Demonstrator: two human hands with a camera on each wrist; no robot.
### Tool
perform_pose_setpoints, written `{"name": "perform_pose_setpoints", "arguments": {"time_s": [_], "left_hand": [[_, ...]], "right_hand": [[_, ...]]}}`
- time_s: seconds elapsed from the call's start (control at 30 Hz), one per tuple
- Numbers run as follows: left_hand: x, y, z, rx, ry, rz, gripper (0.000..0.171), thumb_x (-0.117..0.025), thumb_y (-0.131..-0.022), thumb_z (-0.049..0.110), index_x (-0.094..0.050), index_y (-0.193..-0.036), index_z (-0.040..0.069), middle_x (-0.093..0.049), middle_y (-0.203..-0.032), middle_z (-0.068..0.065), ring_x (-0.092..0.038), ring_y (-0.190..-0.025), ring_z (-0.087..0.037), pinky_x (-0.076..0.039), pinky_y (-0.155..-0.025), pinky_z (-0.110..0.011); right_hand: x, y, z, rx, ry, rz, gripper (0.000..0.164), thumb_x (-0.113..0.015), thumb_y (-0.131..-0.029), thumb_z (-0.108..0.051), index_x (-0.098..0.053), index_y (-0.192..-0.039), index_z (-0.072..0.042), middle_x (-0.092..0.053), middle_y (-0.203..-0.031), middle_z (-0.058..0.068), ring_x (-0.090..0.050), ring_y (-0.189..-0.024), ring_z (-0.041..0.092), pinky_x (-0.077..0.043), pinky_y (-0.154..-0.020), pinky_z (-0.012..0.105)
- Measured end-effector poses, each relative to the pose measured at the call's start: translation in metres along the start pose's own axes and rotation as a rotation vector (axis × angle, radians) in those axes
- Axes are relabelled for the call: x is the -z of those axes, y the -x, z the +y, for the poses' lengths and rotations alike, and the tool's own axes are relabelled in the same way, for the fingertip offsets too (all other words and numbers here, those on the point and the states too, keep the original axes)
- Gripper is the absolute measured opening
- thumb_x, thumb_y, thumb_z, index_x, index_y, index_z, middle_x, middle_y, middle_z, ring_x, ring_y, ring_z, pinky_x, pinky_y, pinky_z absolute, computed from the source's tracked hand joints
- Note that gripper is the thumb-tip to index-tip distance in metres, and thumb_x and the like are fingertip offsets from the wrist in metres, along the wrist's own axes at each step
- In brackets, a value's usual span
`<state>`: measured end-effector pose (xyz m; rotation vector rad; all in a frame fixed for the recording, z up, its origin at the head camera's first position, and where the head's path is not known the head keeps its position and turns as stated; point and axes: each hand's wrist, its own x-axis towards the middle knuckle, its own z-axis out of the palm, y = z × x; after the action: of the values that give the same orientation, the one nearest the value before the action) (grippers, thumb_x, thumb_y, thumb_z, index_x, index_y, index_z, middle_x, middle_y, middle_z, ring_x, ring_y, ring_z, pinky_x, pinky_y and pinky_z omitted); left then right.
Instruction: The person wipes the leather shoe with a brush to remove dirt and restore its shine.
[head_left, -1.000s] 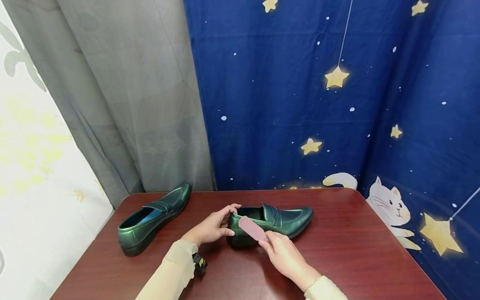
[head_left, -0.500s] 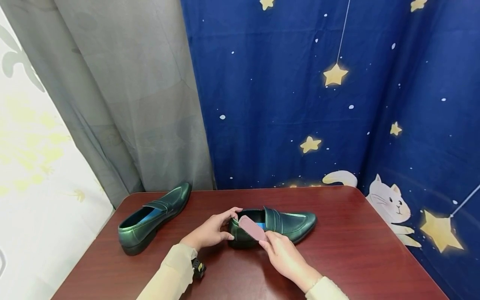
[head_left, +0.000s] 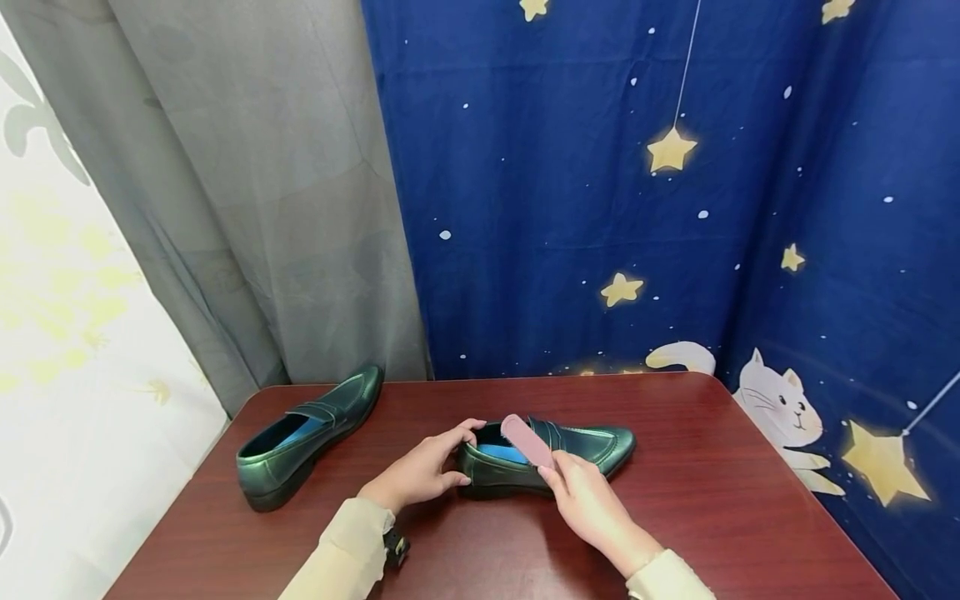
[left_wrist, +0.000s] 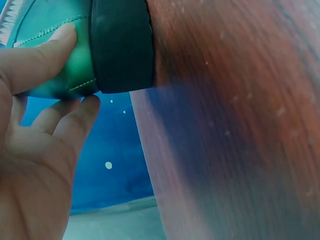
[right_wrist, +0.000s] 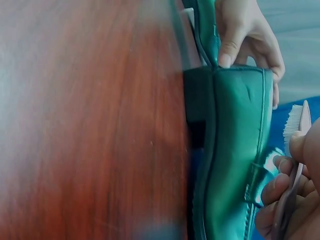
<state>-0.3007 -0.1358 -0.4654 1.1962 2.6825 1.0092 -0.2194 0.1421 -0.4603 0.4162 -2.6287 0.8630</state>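
A dark green loafer (head_left: 611, 450) lies in the middle of the table, toe to the right, its opening leaning toward me so a blue insole (head_left: 495, 453) shows. My left hand (head_left: 420, 471) grips the loafer's back end, thumb on the near side and fingers behind it. In the left wrist view the thumb presses on green leather (left_wrist: 82, 62) above the dark heel (left_wrist: 122, 50). My right hand (head_left: 592, 504) holds a pink-backed brush (head_left: 528, 442) by its handle. White bristles (right_wrist: 291, 124) face the loafer in the right wrist view, beside its opening.
A matching green loafer (head_left: 337, 417) stands at the table's left, also with a blue insole. The reddish-brown wooden table (head_left: 712, 483) has a grey curtain (head_left: 285, 208) and a blue star-patterned curtain (head_left: 540, 208) behind its far edge.
My right hand has moved the brush right and slightly up. The loafer has tilted its opening toward me, uncovering more blue insole, and shifted slightly right. My left hand stays at its heel end.
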Motion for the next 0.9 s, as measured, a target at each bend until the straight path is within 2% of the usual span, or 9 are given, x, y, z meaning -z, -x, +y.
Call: {"name": "perform_pose_setpoints", "arguments": {"time_s": [0.13, 0.23, 0.33, 0.4, 0.5, 0.63, 0.9], "left_hand": [[0.001, 0.000, 0.005, -0.006, -0.053, -0.015, 0.042, -0.079, -0.087, 0.013, -0.052, -0.118, 0.025, -0.041, -0.158, 0.007, -0.058, -0.101, -0.007, -0.049, -0.091, -0.027], [0.003, -0.005, 0.015, -0.010, -0.116, -0.025, 0.043, -0.076, -0.091, 0.026, -0.054, -0.127, 0.018, -0.046, -0.155, 0.003, -0.059, -0.107, -0.008, -0.049, -0.099, -0.031], [0.002, -0.009, 0.027, -0.004, -0.173, -0.035, 0.044, -0.071, -0.094, 0.037, -0.057, -0.129, 0.014, -0.046, -0.156, -0.003, -0.061, -0.119, -0.013, -0.048, -0.105, -0.036], [0.000, -0.010, 0.034, 0.011, -0.207, -0.035, 0.041, -0.068, -0.096, 0.042, -0.061, -0.125, 0.014, -0.043, -0.159, -0.006, -0.058, -0.130, -0.017, -0.047, -0.109, -0.038], [-0.003, -0.008, 0.040, 0.055, -0.245, -0.023, 0.034, -0.066, -0.097, 0.043, -0.064, -0.118, 0.016, -0.038, -0.162, -0.010, -0.058, -0.133, -0.023, -0.049, -0.107, -0.040], [-0.004, -0.003, 0.044, 0.100, -0.244, 0.007, 0.026, -0.067, -0.097, 0.038, -0.066, -0.111, 0.016, -0.037, -0.162, -0.013, -0.060, -0.131, -0.026, -0.052, -0.103, -0.041], [-0.001, -0.003, 0.044, 0.112, -0.259, 0.028, 0.021, -0.066, -0.099, 0.033, -0.067, -0.109, 0.014, -0.040, -0.160, -0.014, -0.063, -0.125, -0.024, -0.053, -0.100, -0.040]], "right_hand": [[0.006, -0.003, 0.007, -0.022, 0.017, 0.009, 0.013, -0.065, -0.100, -0.020, -0.061, -0.089, -0.015, -0.046, -0.071, -0.010, -0.045, -0.069, 0.006, -0.041, -0.063, 0.025], [0.011, -0.004, 0.013, -0.054, 0.033, 0.020, 0.009, -0.064, -0.100, -0.019, -0.064, -0.093, -0.013, -0.052, -0.073, -0.007, -0.049, -0.072, 0.009, -0.044, -0.066, 0.028], [0.014, -0.002, 0.020, -0.098, 0.054, 0.036, 0.008, -0.065, -0.099, -0.018, -0.065, -0.096, -0.010, -0.055, -0.075, -0.004, -0.051, -0.074, 0.012, -0.046, -0.068, 0.032], [0.015, 0.000, 0.024, -0.124, 0.060, 0.028, 0.009, -0.065, -0.099, -0.017, -0.065, -0.095, -0.010, -0.055, -0.074, -0.003, -0.050, -0.073, 0.012, -0.045, -0.067, 0.032], [0.013, 0.003, 0.029, -0.135, 0.060, 0.000, 0.009, -0.064, -0.100, -0.017, -0.064, -0.095, -0.009, -0.054, -0.073, -0.003, -0.050, -0.072, 0.012, -0.044, -0.066, 0.031], [0.014, 0.005, 0.035, -0.139, 0.054, -0.009, 0.010, -0.064, -0.100, -0.017, -0.065, -0.095, -0.008, -0.056, -0.072, -0.003, -0.051, -0.071, 0.012, -0.045, -0.065, 0.031], [0.024, 0.006, 0.052, -0.177, 0.095, -0.037, 0.011, -0.064, -0.099, -0.017, -0.066, -0.095, -0.007, -0.061, -0.074, 0.001, -0.056, -0.072, 0.015, -0.048, -0.067, 0.035]]}}
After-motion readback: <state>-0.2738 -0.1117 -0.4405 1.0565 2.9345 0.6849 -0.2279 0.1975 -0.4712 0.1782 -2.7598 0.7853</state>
